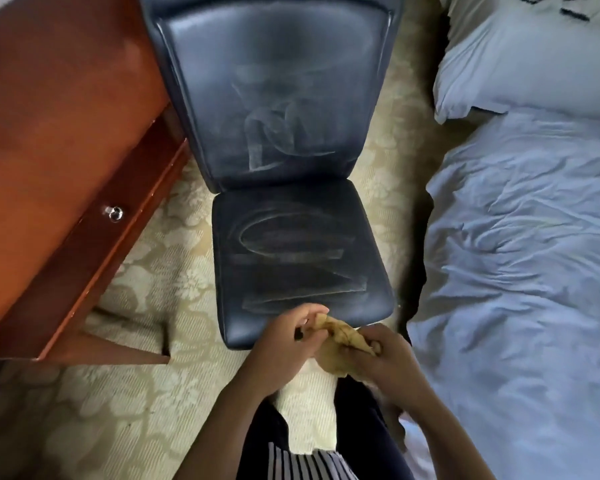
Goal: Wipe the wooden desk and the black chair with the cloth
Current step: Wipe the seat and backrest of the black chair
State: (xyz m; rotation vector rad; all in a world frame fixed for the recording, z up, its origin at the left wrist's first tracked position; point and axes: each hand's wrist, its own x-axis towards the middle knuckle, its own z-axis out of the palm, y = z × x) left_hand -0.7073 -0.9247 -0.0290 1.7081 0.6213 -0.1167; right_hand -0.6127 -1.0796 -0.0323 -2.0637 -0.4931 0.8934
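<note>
Over carpet (84, 427) before the black chair (302, 254), left hand (284, 341) and right hand (385, 358) share a pinching grip on the cloth (340, 336).

Floor was a beige flowery carpet (146, 271), and the black chair (291, 258) stood right on it, squeezed between the wooden desk (49, 133) on the left and the bed (534, 341) on the right. The bed had a rumpled pale-blue sheet (516, 237) on it, pillow (520, 64) at the far end.
</note>
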